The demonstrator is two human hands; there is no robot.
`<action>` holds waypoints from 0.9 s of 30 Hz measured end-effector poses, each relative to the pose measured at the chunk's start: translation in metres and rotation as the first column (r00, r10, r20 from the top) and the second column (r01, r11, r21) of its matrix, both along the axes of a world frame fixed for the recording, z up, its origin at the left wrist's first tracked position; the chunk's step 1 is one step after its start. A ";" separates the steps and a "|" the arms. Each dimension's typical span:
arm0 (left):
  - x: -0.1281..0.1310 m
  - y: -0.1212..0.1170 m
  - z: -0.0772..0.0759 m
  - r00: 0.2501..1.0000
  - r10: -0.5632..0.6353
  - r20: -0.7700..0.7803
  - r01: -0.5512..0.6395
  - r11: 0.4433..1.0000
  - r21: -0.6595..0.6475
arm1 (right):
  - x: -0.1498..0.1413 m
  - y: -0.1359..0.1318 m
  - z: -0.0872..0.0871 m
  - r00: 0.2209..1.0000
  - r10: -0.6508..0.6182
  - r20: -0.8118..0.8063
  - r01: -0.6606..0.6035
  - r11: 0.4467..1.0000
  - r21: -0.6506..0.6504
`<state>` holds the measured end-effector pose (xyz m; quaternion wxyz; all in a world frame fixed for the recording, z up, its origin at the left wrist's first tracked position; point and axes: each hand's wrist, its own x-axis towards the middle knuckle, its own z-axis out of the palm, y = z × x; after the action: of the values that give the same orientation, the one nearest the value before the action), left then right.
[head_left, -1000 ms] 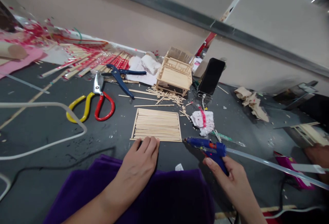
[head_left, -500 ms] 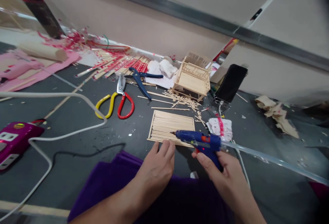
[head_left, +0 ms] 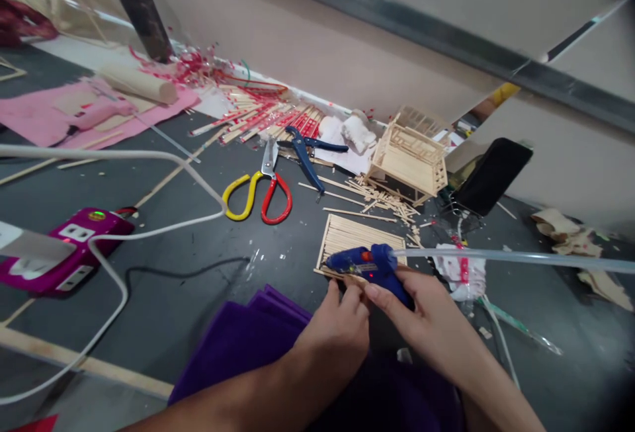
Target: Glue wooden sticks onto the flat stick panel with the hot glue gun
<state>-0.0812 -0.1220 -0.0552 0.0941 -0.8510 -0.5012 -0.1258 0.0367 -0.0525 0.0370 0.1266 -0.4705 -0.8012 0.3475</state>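
Observation:
My right hand [head_left: 421,306] is wrapped around a blue hot glue gun [head_left: 364,265], with a long clear glue stick [head_left: 496,258] running out of its back. The gun's tip is over the near left corner of a flat panel of thin wooden sticks [head_left: 354,233]. At the panel's near edge, the fingers of my left hand [head_left: 342,319] are closed on that edge, just below the gun. Gun and fingers hide part of the near edge. A purple cloth [head_left: 238,339] lies below my left forearm.
Beyond the panel are loose stick pieces [head_left: 387,197], a small wooden house model [head_left: 409,161], scissors [head_left: 268,184] and a blue-handled cutter [head_left: 305,157]. A phone [head_left: 493,177] stands at right. To the left are a purple power strip [head_left: 94,220], a white cable [head_left: 163,233] and a pink glue gun [head_left: 102,118].
The glue gun's tip has moved left along the panel to its near left corner, bringing my right hand closer to my left. The camera view has shifted, so everything sits farther right.

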 end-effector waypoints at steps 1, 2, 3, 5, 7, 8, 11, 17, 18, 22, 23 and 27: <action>0.000 0.000 -0.001 1.000 0.006 0.000 -0.006 1.000 0.017 | -0.001 0.001 0.001 1.000 0.009 0.019 -0.009 1.000 -0.005; 0.001 -0.001 -0.001 1.000 0.011 0.001 -0.011 0.999 0.030 | -0.001 0.003 0.002 0.999 0.017 0.038 -0.017 1.000 -0.010; 0.001 -0.001 -0.001 1.000 0.017 0.005 -0.017 0.999 0.039 | -0.002 0.004 0.003 0.998 0.024 0.056 -0.023 1.000 -0.012; 0.001 0.000 0.000 1.000 0.026 0.011 -0.026 0.998 0.054 | -0.003 0.006 0.004 0.995 0.034 0.089 -0.033 0.999 -0.010; 0.001 0.000 0.000 0.999 0.030 0.011 -0.031 0.997 0.064 | -0.004 0.007 0.005 0.994 0.046 0.101 -0.045 0.999 -0.005; 0.001 0.000 0.000 0.999 0.032 0.006 -0.033 0.997 0.066 | -0.005 0.008 0.005 0.994 0.050 0.101 -0.050 0.999 -0.005; 0.002 -0.001 -0.001 0.999 0.035 -0.020 -0.033 0.998 0.061 | -0.006 0.009 0.005 0.994 0.061 0.094 -0.060 0.998 -0.011; 0.003 -0.002 -0.004 0.999 0.037 -0.020 -0.035 0.997 0.068 | -0.008 0.011 0.003 0.990 0.079 0.117 -0.076 0.997 -0.022; 0.003 -0.002 -0.004 0.999 0.038 -0.012 -0.037 0.997 0.075 | -0.008 0.011 0.003 0.990 0.079 0.119 -0.077 0.997 -0.026; 0.003 -0.002 -0.001 0.999 0.050 0.002 -0.050 0.995 0.089 | -0.008 0.010 0.001 0.990 0.076 0.119 -0.072 0.997 -0.042; 0.002 -0.002 -0.001 0.999 0.054 0.002 -0.054 0.995 0.087 | -0.008 0.010 0.001 0.990 0.075 0.120 -0.070 0.997 -0.045; 0.002 -0.002 0.001 0.999 0.048 0.013 -0.049 0.995 0.083 | -0.008 0.010 0.002 0.991 0.071 0.116 -0.066 0.997 -0.046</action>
<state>-0.0792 -0.1236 -0.0545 0.1297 -0.8332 -0.5165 -0.1491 0.0285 -0.0425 0.0386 0.0574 -0.4651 -0.8152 0.3403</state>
